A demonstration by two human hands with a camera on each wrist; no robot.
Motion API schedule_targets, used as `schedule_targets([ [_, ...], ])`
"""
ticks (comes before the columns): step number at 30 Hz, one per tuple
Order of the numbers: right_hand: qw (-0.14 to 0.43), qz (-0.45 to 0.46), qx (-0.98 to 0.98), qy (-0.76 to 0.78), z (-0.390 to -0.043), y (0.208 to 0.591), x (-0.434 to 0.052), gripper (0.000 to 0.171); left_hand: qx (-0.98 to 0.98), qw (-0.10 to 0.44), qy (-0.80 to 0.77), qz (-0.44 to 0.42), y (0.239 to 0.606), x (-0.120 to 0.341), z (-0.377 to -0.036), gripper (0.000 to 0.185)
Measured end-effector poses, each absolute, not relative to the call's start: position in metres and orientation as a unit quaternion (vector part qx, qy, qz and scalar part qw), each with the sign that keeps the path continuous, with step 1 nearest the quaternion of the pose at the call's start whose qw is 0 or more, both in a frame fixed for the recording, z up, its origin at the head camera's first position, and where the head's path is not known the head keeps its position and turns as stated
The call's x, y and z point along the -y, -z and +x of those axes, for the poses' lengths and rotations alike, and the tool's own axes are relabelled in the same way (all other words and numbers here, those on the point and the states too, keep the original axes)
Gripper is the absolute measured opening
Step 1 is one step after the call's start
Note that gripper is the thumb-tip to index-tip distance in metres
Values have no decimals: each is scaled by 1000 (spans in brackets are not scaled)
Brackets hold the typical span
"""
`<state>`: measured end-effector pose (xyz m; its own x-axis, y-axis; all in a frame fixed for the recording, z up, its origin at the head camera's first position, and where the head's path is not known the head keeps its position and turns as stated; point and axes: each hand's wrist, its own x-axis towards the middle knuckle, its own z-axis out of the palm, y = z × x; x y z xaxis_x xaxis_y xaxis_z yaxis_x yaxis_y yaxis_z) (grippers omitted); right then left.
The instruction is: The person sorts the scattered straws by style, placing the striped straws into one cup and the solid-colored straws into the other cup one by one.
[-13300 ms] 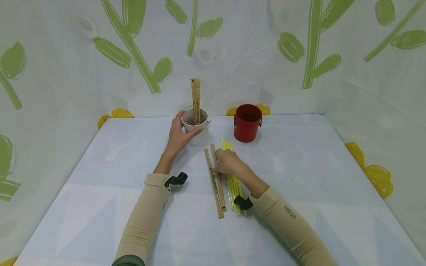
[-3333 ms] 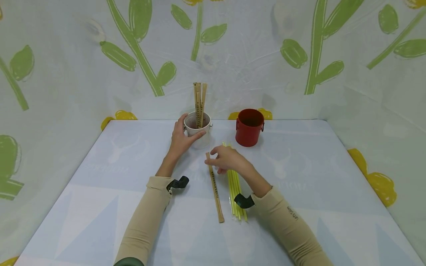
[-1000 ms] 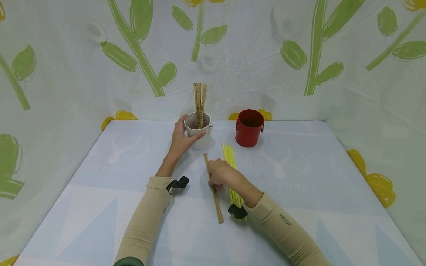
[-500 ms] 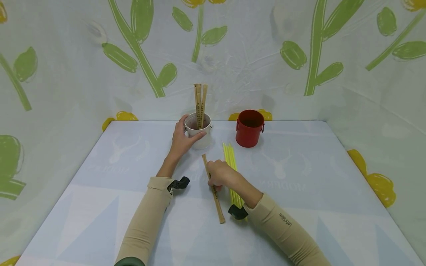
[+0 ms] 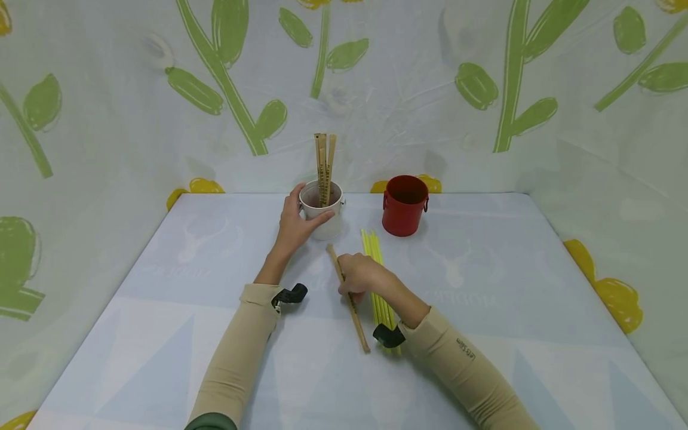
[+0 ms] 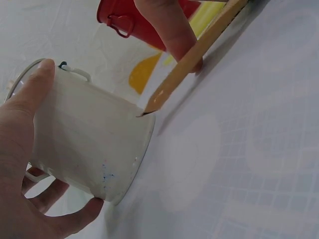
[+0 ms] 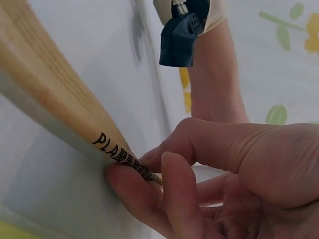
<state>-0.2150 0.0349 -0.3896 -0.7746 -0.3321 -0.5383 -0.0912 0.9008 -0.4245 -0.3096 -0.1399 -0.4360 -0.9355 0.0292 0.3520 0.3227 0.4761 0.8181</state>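
My left hand [image 5: 292,230] grips the white bucket [image 5: 329,225] near the table's back edge, thumb along its front and fingers round the far side. Several brown paper-wrapped straws [image 5: 325,161] stand upright inside it, leaning a little apart. In front of the bucket, my right hand [image 5: 366,275] pinches another paper-wrapped straw [image 5: 358,327] around its middle. Black print starting "PLA" shows on that wrapper [image 7: 75,107] in the right wrist view, with thumb and fingertips closing on it. The left wrist view shows the straw's far end [image 6: 162,94] close by the bucket's base, a shadow below it.
Several yellow straws [image 5: 383,310] lie side by side on the table, partly under my right hand and wrist. A red bucket [image 5: 402,218] stands at the back, right of the white one. A patterned cloth wall [image 5: 398,113] rises behind the table.
A further wrapped straw has gone into the white bucket since the oldest frame. My right hand then took the last loose one, which has now shifted and turned slightly. My left hand stays on the bucket.
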Motion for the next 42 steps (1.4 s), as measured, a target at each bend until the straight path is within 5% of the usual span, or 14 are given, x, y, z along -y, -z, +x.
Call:
schedule_targets([
  [10,301,-81,-917,250,-222,383,-44,75,846,144,502,-105,435,140,-309,97],
  [24,252,-74,-896,358,-238,385,-61,78,842,146,509,-104,435,140,-307,94],
  [42,190,-101,-879,425,-248,385,-71,60,842,149,508,-104,434,139,-308,95],
])
